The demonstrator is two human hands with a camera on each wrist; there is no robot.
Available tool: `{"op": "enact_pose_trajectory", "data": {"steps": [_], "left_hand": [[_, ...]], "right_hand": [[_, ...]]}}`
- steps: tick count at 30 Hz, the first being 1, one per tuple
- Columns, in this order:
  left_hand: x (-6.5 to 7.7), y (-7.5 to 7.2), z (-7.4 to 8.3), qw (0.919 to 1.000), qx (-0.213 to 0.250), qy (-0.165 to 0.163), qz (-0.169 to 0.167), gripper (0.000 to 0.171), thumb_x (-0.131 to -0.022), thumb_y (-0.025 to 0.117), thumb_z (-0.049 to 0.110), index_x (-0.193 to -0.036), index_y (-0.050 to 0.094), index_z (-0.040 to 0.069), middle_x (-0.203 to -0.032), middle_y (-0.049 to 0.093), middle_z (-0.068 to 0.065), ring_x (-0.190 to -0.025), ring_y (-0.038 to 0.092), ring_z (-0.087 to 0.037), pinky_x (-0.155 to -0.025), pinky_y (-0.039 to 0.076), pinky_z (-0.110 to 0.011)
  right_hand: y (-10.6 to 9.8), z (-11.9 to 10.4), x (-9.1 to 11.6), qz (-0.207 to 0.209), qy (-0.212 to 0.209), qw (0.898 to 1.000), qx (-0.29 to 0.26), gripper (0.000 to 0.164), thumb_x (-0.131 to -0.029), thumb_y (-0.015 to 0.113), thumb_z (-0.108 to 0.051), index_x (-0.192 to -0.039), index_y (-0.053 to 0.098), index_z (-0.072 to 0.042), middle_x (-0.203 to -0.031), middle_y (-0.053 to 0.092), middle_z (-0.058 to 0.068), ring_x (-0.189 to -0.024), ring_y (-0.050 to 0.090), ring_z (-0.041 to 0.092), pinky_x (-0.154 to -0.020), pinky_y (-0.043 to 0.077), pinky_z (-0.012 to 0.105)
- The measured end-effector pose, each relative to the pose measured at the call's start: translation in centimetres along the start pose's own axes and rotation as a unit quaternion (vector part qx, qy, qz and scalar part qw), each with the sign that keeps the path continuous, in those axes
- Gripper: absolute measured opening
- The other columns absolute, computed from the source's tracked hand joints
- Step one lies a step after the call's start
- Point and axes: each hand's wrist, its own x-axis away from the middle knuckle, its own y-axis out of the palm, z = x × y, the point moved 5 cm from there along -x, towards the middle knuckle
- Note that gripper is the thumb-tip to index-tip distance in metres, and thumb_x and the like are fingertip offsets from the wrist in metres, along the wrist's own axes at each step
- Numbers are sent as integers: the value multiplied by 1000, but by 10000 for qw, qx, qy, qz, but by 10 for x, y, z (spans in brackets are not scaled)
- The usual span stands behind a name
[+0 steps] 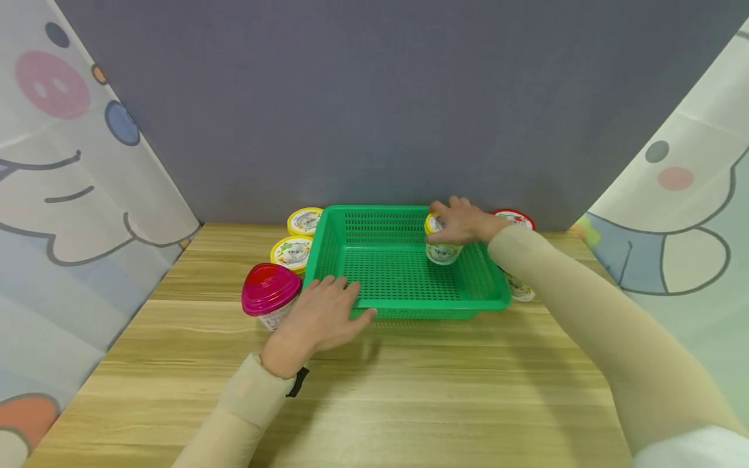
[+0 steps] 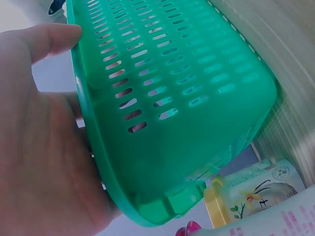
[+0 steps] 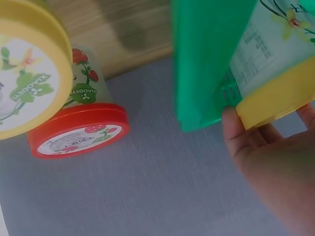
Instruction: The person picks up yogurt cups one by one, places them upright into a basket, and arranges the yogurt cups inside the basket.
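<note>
My right hand grips a yellow-lidded tub by its lid, over the right part of a green plastic basket. In the right wrist view, the tub has a vanilla flower print and sits close beside the basket wall. At the basket's front left corner, my left hand holds the rim. The left wrist view has its thumb at the rim's edge and the other fingers behind the perforated wall.
Left of the basket are two yellow-lidded tubs and a container with a magenta lid. On the right stand a red-lidded strawberry tub and another yellow-lidded tub. A grey panel rises behind the wooden table.
</note>
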Motion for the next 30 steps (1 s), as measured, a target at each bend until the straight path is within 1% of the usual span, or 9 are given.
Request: {"op": "enact_pose_trajectory", "data": {"steps": [7,14,17,22,30], "left_hand": [[1,1,1,10000,10,-27,49,57,-91,39,58,-117,60,12,-109,62,-5,-102,56,-25,-88,44,-42],[3,1,1,9999,-34,-36,93,55,-92,38,58,-115,60,12,-106,62,-4,-99,57,-24,-86,45,-41],[2,1,1,9999,-59,-42,87,55,-92,38,57,-115,60,12,-105,62,-4,-98,57,-25,-86,45,-41],[2,0,2,10000,-48,-45,51,56,-92,38,57,-116,60,12,-108,62,-5,-101,57,-25,-88,45,-42],[1,-1,2,9999,-109,-5,66,57,-92,38,57,-117,60,11,-108,62,-5,-101,57,-26,-88,45,-42]], "right_hand": [[12,-1,-7,-347,8,9993,161,74,-84,53,-53,-145,31,-16,-125,35,20,-109,34,36,-80,37,50],[22,-3,-12,-481,155,9982,323,73,-83,54,-55,-143,33,-20,-123,36,18,-108,37,34,-80,37,49],[24,-5,-13,-559,165,9979,267,73,-84,54,-54,-144,32,-20,-124,36,18,-107,37,34,-81,37,50],[26,-4,-14,-743,295,9965,244,73,-85,53,-56,-145,30,-21,-130,35,18,-112,36,33,-83,37,51],[24,-1,-18,-767,398,9958,300,76,-84,54,-58,-146,28,-21,-132,34,19,-118,36,36,-87,36,55]]}}
